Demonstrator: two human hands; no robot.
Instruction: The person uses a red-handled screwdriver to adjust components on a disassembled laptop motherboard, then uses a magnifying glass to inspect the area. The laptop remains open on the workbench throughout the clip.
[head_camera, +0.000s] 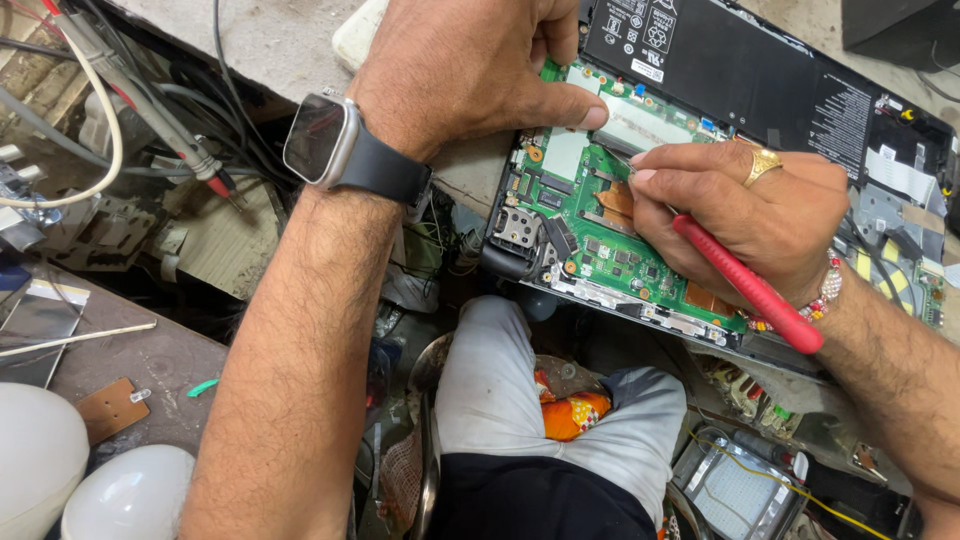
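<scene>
Opened laptop (800, 110) lying at the desk (280, 40) edge, its green circuit board (580, 200) exposed beside the black battery (740, 70). Left hand (460, 70), a smartwatch (320, 140) on its wrist, presses down on the board's upper edge, fingers curled and thumb flat against it. Right hand (740, 210), wearing a gold ring (762, 163), has its fingers closed around a red-handled tool (750, 285) whose tip meets the board.

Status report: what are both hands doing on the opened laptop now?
Left hand presses on green circuit board, thumb flat. Right hand holds red-handled tool, tip at the board. Black flat battery beyond; nothing blocks the hands.
</scene>
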